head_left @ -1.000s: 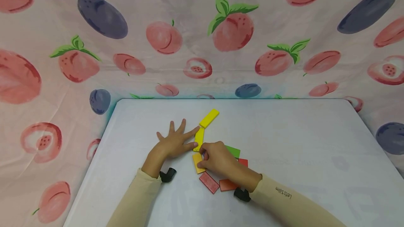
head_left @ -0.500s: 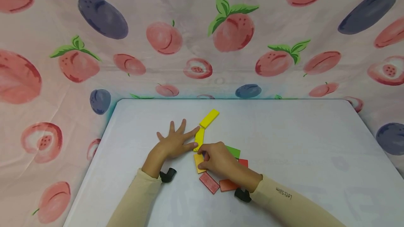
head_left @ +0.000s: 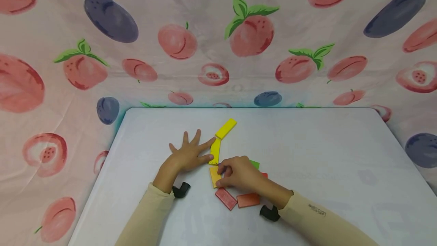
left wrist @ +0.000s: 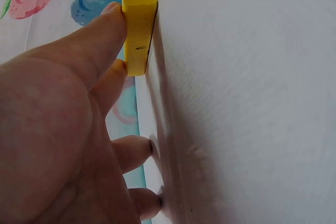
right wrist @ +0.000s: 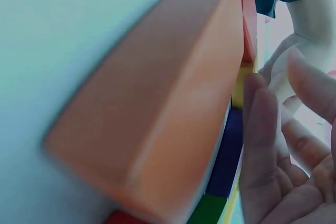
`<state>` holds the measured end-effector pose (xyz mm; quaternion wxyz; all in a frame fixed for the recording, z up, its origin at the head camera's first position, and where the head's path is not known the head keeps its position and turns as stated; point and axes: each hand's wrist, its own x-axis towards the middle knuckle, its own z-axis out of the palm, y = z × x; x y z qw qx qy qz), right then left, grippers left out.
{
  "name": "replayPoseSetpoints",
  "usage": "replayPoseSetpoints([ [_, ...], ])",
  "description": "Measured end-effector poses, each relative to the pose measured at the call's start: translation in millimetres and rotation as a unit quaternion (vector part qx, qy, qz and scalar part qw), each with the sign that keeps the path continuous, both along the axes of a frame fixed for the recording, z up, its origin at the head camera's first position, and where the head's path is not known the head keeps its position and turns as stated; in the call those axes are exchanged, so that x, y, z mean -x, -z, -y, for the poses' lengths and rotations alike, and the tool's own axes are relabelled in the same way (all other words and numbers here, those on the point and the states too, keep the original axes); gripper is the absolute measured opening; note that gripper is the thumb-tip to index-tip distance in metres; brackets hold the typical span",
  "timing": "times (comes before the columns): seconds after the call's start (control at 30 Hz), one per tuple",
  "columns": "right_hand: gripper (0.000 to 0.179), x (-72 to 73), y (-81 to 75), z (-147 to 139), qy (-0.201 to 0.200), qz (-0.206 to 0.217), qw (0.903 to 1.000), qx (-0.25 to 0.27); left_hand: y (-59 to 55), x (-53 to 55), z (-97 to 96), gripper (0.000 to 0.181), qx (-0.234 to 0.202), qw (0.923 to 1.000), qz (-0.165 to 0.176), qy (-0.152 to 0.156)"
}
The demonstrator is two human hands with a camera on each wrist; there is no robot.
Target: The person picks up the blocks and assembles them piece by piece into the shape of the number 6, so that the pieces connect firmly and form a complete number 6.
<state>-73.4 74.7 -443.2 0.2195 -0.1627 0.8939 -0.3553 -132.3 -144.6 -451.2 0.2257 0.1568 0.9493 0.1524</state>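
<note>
My left hand [head_left: 189, 155] rests with fingers spread, thumb and index fingertip against the left side of a yellow block [head_left: 215, 151]. The same contact shows in the left wrist view, where the yellow block [left wrist: 140, 24] stands beside the thumb. My right hand [head_left: 240, 172] hovers at the right edge of an amber block [head_left: 215, 177], thumb and fingers parted. In the right wrist view nothing lies between those fingers. A dark blue block [right wrist: 226, 153] shows past them, mostly hidden by the hand in the head view.
A second yellow block [head_left: 226, 128] slants off the far end. A pinkish-red block [head_left: 226, 199] and an orange block [head_left: 248, 200] continue the curve nearer me. Green [head_left: 254, 164] and red blocks [head_left: 264, 175] are partly covered by the right hand. A fruit-print cloth [head_left: 136, 86] hangs behind the table.
The amber block has shifted slightly right. My right hand then draws back a little to the right, uncovering more of the orange block. The left hand stays in place.
</note>
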Motion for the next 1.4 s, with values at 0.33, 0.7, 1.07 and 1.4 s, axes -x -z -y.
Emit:
replayPoseSetpoints([
  [0.33, 0.024, -9.9, 2.8, -13.1, -0.055, 0.021, 0.9982, -0.011, 2.9, 0.2, 1.1, 0.066, -0.001, 1.0000, -0.001, 0.003],
  [0.7, 0.018, -11.3, 5.7, -14.7, -0.058, 0.042, 0.9971, -0.026, 4.5, 0.1, 0.4, 0.066, 0.000, 1.0000, 0.000, 0.000],
  [1.07, 0.020, -11.7, -1.6, -23.7, -0.071, 0.054, 0.9957, -0.027, 4.1, 0.6, -0.3, 0.066, 0.002, 1.0000, -0.003, -0.001],
  [1.4, 0.020, -12.7, -0.9, -27.3, -0.078, 0.050, 0.9955, -0.018, 4.9, 1.3, -0.3, 0.066, -0.002, 1.0000, -0.002, -0.004],
])
